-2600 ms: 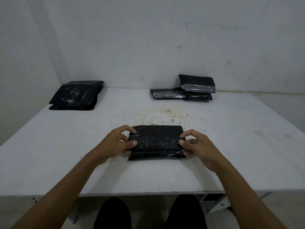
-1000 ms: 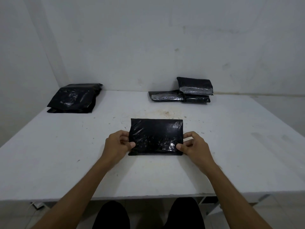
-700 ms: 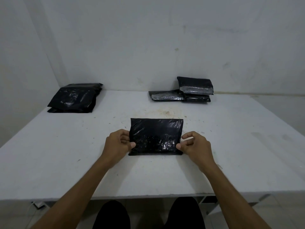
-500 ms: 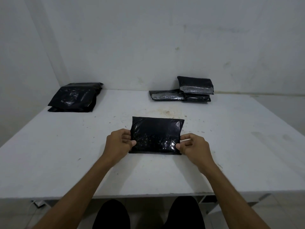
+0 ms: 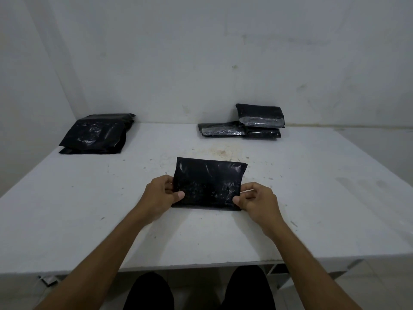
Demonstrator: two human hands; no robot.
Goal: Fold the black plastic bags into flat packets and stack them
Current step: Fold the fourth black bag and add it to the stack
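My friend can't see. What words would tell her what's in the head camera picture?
Two bare hands, left hand and right hand, pinch the near corners of a flat folded black plastic bag on a white table. Farther back lie a pile of black bags at left and stacked folded black packets at right.

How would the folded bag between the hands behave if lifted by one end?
The bag is thin and crinkled, so it would probably sag and start to unfold. Its glossy sheen suggests a slippery surface. The hands, left and right, pinch both ends, probably to keep the folds closed.
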